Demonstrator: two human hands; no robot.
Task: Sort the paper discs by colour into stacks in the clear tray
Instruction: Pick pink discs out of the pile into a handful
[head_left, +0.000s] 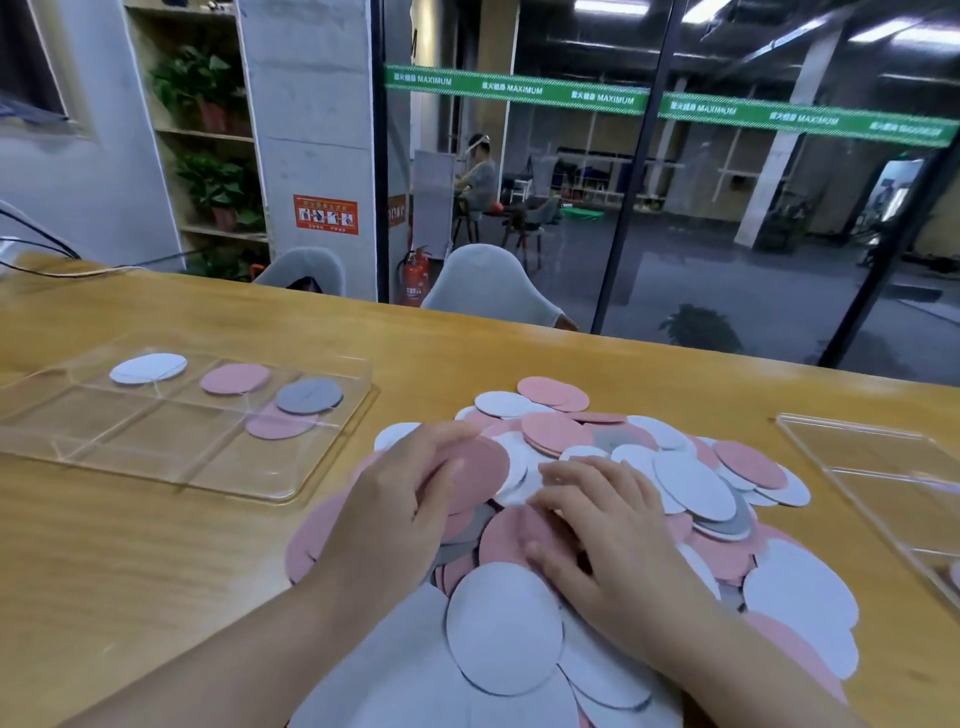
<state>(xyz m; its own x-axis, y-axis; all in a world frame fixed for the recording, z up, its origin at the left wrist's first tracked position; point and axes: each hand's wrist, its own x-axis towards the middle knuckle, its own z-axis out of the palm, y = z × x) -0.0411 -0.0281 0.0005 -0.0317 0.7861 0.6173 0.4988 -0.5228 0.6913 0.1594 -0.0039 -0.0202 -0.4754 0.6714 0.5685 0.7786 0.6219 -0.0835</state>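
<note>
Both hands rest on the pile of discs, right of the clear tray. The left hand pinches a pink disc; the right hand lies loosely spread, its fingertips hiding any grip. The pile's near edge is cut off.

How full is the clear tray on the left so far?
Mostly empty. The clear tray holds a white disc, a pink one, and a grey disc overlapping another pink one; its near compartments are bare.

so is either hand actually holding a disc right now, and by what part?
Left hand grips a pink disc by its left edge, fingers curled over it. Right hand lies flat on the disc pile; no grip visible there.
</note>
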